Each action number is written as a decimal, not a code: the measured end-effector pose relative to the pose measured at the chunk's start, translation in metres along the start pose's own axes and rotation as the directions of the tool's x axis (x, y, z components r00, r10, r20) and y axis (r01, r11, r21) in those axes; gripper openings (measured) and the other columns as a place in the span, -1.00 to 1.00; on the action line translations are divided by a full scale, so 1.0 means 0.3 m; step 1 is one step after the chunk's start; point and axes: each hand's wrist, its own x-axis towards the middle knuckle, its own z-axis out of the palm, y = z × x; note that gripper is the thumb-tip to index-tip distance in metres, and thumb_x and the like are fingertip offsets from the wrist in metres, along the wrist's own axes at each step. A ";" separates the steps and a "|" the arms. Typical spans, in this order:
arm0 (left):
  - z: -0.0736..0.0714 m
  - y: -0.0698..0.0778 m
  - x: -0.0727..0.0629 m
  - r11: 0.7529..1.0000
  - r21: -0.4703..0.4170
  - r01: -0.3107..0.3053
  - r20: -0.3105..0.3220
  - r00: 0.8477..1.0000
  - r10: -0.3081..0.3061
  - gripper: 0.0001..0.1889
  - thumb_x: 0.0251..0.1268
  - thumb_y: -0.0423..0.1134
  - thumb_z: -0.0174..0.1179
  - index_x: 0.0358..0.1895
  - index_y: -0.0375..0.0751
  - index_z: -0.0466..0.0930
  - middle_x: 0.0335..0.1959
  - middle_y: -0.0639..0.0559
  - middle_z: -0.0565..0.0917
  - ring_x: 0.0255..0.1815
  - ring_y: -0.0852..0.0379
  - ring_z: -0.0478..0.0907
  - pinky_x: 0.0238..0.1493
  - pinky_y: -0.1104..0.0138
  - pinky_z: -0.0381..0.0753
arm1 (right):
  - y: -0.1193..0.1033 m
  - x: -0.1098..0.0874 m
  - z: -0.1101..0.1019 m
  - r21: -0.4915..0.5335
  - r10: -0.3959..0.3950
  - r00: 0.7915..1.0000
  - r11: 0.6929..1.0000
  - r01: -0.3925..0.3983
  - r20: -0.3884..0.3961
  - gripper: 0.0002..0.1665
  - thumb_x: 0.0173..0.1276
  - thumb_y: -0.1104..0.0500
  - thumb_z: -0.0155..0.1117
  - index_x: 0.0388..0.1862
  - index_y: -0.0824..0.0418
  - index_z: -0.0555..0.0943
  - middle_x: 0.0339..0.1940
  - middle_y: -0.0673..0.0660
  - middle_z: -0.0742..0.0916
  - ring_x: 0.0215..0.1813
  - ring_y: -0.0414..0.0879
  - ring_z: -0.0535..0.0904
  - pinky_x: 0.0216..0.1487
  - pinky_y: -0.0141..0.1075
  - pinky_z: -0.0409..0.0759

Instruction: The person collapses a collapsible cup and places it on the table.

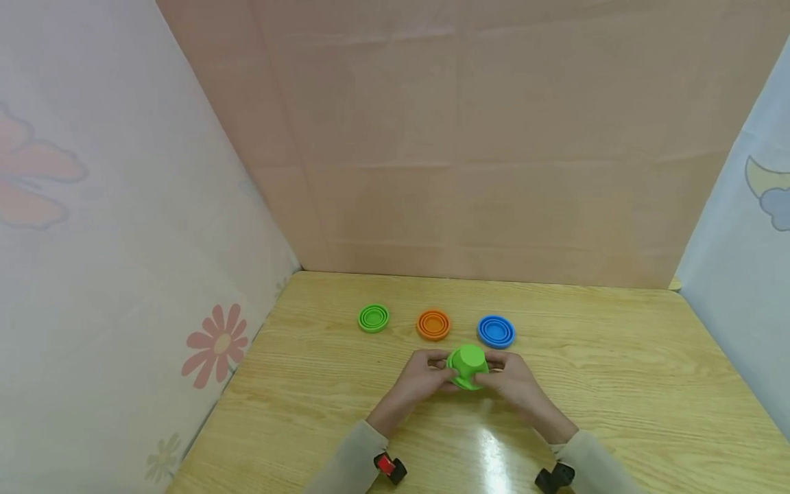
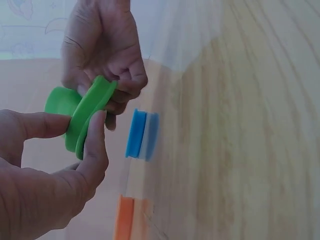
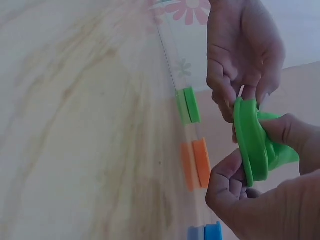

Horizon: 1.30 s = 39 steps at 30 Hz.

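Observation:
Both hands hold one green collapsible cup [image 1: 470,359] above the near part of the table, its base up and its walls partly extended. My left hand [image 1: 423,374] pinches the rim from the left, thumb on the wall. From the right, my right hand [image 1: 513,377] grips the same cup, its thumb pressing the side. In the right wrist view the green cup [image 3: 254,142] has its wide rim toward the table and a bent, bulging wall. The left wrist view shows the cup [image 2: 90,115] between the fingers and thumbs of both hands.
Beyond the hands, a flattened green cup [image 1: 373,318], a flattened orange cup [image 1: 433,324] and a flattened blue cup [image 1: 496,331] lie in a row on the wooden table [image 1: 617,357]. A patterned cloth [image 1: 123,240] hangs at the left; a plain brown cloth [image 1: 457,137] hangs behind.

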 end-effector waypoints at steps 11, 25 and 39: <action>-0.037 -0.014 0.006 0.994 -0.109 0.006 0.139 0.990 0.009 -0.58 0.41 -0.43 0.24 0.31 -0.42 0.60 -0.03 -0.19 0.79 -0.11 0.06 0.81 -0.01 0.25 0.86 | 0.028 0.009 -0.050 0.046 -0.011 0.991 0.999 0.005 0.130 -0.21 0.26 0.11 0.62 0.38 0.41 0.54 0.28 0.29 0.72 0.22 0.01 0.69 0.15 -0.27 0.75; -0.048 -0.003 0.005 0.989 -0.142 0.034 0.178 0.984 -0.008 -0.59 0.39 -0.42 0.26 0.27 -0.41 0.61 -0.01 -0.23 0.80 -0.09 0.02 0.81 0.02 0.21 0.86 | 0.034 0.009 -0.074 0.131 -0.050 0.968 0.991 0.018 0.247 -0.17 0.34 0.23 0.51 0.48 0.49 0.36 0.32 0.33 0.62 0.19 -0.07 0.65 0.15 -0.28 0.74; -0.068 -0.008 0.012 0.976 -0.208 0.063 0.198 0.980 -0.021 -0.59 0.44 -0.40 0.27 0.31 -0.38 0.60 0.04 -0.27 0.79 -0.06 0.00 0.81 0.07 0.17 0.84 | 0.044 0.019 -0.118 0.443 -0.176 0.852 0.894 -0.071 0.493 -0.42 0.63 0.35 0.06 0.57 0.33 0.29 0.24 -0.06 0.75 0.26 -0.17 0.70 0.38 -0.20 0.68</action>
